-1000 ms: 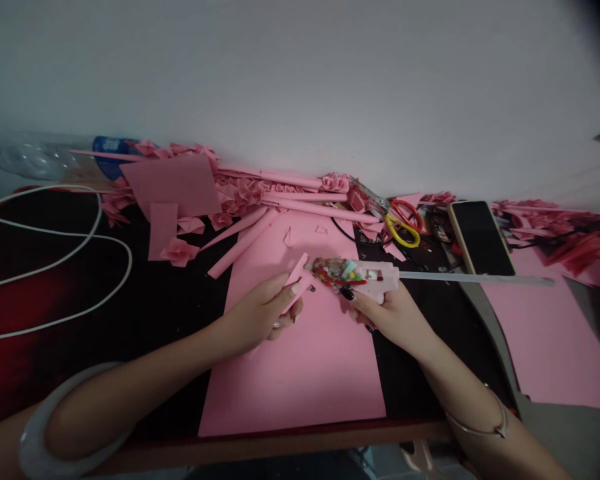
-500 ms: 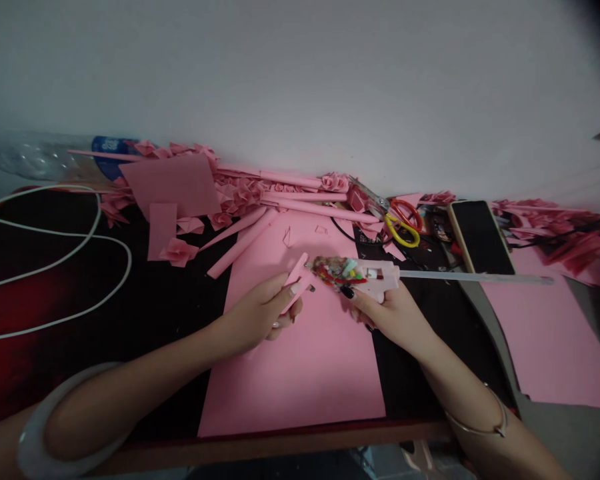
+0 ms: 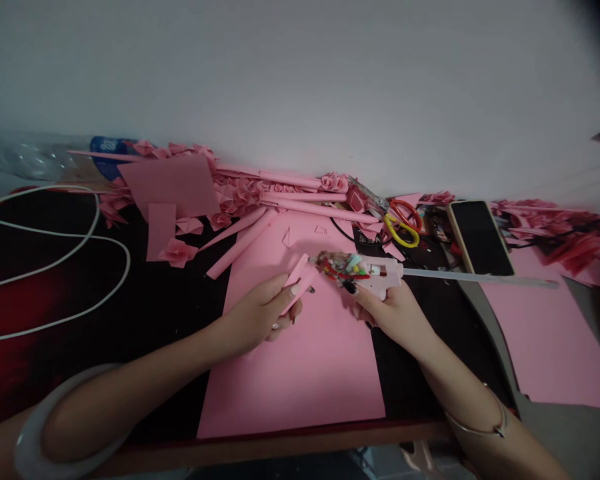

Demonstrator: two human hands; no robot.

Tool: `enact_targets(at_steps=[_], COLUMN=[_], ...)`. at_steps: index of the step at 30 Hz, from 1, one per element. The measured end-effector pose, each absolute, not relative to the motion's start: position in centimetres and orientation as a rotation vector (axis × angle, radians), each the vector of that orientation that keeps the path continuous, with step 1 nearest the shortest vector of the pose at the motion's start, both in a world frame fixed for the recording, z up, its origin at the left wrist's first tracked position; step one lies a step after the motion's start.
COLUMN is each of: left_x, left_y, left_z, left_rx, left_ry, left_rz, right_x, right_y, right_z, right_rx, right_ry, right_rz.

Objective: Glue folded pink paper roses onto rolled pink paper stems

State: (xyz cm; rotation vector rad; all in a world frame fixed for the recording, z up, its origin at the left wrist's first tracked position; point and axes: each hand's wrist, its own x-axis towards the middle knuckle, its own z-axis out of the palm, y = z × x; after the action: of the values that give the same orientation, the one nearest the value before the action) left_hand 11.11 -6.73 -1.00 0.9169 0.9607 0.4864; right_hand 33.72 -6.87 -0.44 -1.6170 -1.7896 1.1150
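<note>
My left hand (image 3: 260,310) is closed on a narrow folded piece of pink paper (image 3: 298,272), pinched between thumb and fingers. My right hand (image 3: 387,310) grips a hot glue gun (image 3: 380,279), its front coated in multicoloured clumps. The gun's nozzle points left and is at the upper end of the folded paper; I cannot tell whether they touch. From the gun's rear a long translucent glue stick (image 3: 480,277) sticks out to the right. Both hands are above a large pink sheet (image 3: 300,383) lying on the black tabletop.
Folded pink paper flowers (image 3: 237,197) and rolled paper tubes (image 3: 245,243) lie along the wall. Scissors (image 3: 403,227) and a phone (image 3: 481,237) rest at the back right, above more pink sheets (image 3: 555,340). A plastic bottle (image 3: 45,157) and a white cable (image 3: 115,300) are at the left.
The glue gun has shifted slightly to the right, its nozzle still by the folded paper's upper end. My left hand keeps its pinch almost unmoved.
</note>
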Motion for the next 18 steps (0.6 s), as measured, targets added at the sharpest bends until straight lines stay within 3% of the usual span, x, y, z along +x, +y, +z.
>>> enact_targets(at_steps=[18], left_x=[11.25], left_y=[-6.75], left_z=[-0.78], left_rx=[0.917], left_ry=[0.942], left_rz=[0.497], right_x=[33.51], right_y=[-7.09], right_z=[-0.35], right_rx=[-1.592], right_ry=[-1.778], right_rz=[1.161])
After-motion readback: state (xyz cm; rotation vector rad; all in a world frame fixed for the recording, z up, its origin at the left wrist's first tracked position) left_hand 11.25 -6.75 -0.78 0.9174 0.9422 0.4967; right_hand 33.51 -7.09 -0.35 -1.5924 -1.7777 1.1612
